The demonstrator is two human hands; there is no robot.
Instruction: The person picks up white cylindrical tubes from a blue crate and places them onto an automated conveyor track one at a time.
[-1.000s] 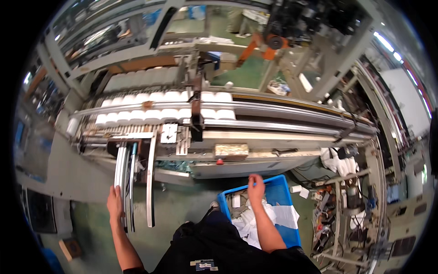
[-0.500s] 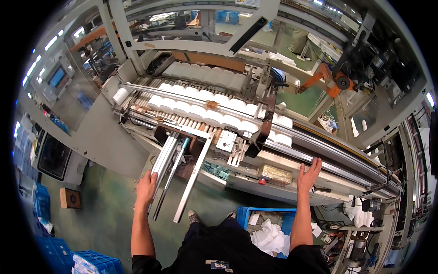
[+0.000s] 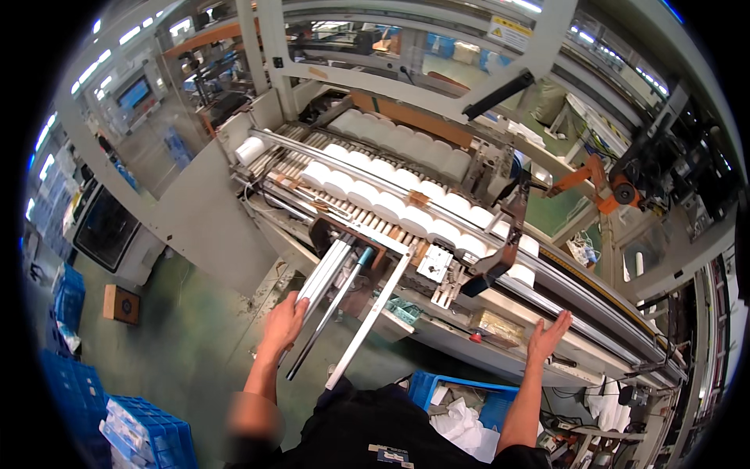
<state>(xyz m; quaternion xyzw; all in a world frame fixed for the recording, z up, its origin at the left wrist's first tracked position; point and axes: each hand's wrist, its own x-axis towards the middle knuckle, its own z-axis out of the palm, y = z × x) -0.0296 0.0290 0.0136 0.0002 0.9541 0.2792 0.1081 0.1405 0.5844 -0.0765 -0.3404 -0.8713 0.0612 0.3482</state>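
My left hand (image 3: 283,322) is closed on the outer end of a silver metal rail (image 3: 326,270) that juts toward me from the machine. Beside that rail run a thinner dark rod (image 3: 324,320) with a teal collar and a flat pale bar (image 3: 371,316). My right hand (image 3: 549,338) rests on the machine's front edge, fingers stretched out and nothing held. Between and beyond my hands, a row of white rolls (image 3: 388,205) lies on the roller conveyor (image 3: 367,211). A second row of white rolls (image 3: 402,144) sits farther back, behind a clear cover.
A dark bracket (image 3: 500,270) crosses the conveyor. Right of it, long metal rails (image 3: 601,332) run along the machine. A blue crate (image 3: 500,399) with white scraps stands by my legs. More blue crates (image 3: 160,426) and a cardboard box (image 3: 122,304) are at left; an orange robot arm (image 3: 582,176) is behind.
The whole view has turned, so the machine appears farther right and lower. My left hand stays on the rail, and my right hand stays spread at the machine's edge.
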